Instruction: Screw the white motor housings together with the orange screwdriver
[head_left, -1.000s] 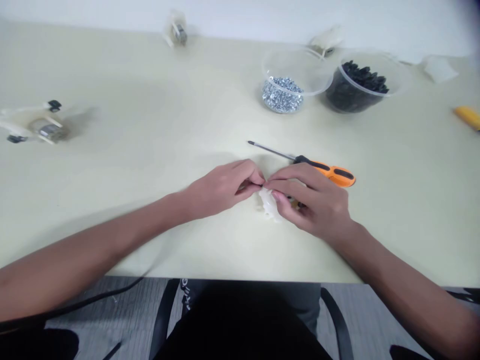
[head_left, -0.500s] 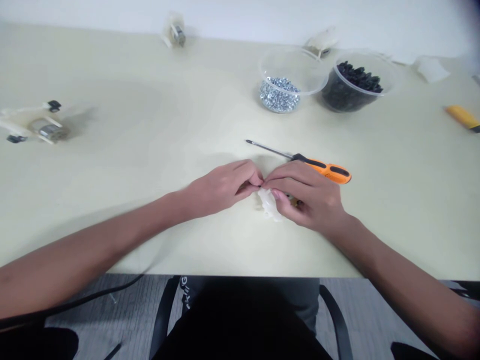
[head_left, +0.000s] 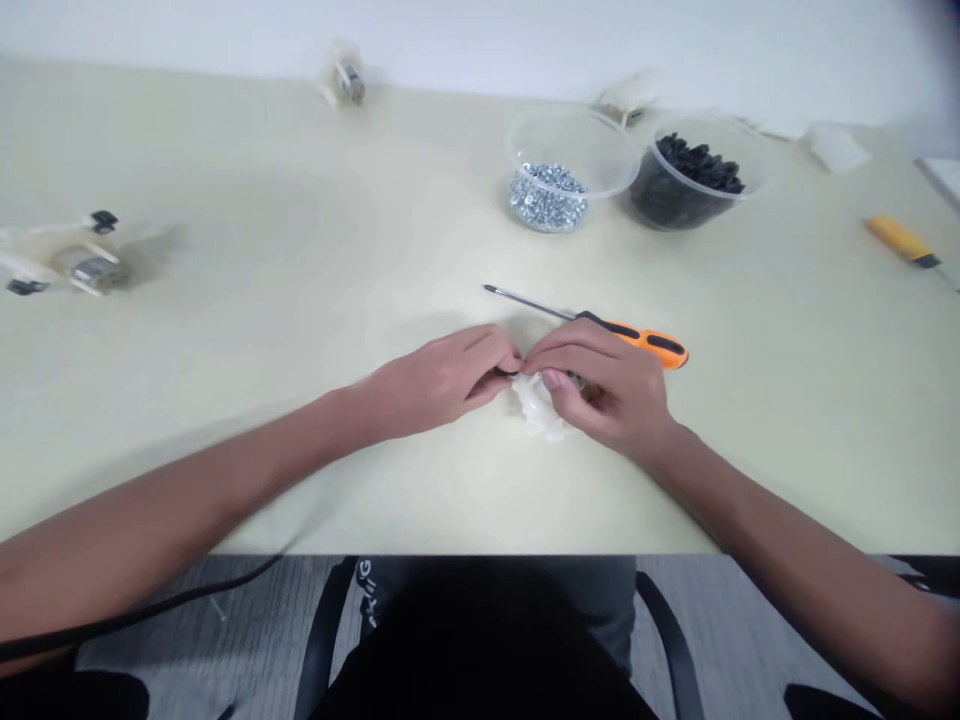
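Note:
My hands meet in the middle of the table, fingertips nearly touching. My right hand (head_left: 611, 390) is closed around a white plastic part (head_left: 537, 408), and a bit of metal shows at its fingers. My left hand (head_left: 439, 382) pinches a small black piece (head_left: 507, 372) against that part's upper end. Just beyond my right hand lies an orange-and-black screwdriver (head_left: 592, 320), its handle almost touching my knuckles and its shaft pointing left. Neither hand holds it. My fingers hide much of the white part.
A clear bowl of silver screws (head_left: 547, 200) and a clear bowl of black small parts (head_left: 682, 185) stand at the back. Small motors in white holders (head_left: 90, 265) lie at the left, with others along the back edge. A yellow-handled tool (head_left: 900, 240) lies at the right.
The table objects have slid slightly left and down in the view as my head turned. My hands remain together on the white part, with little visible shift in their grip.

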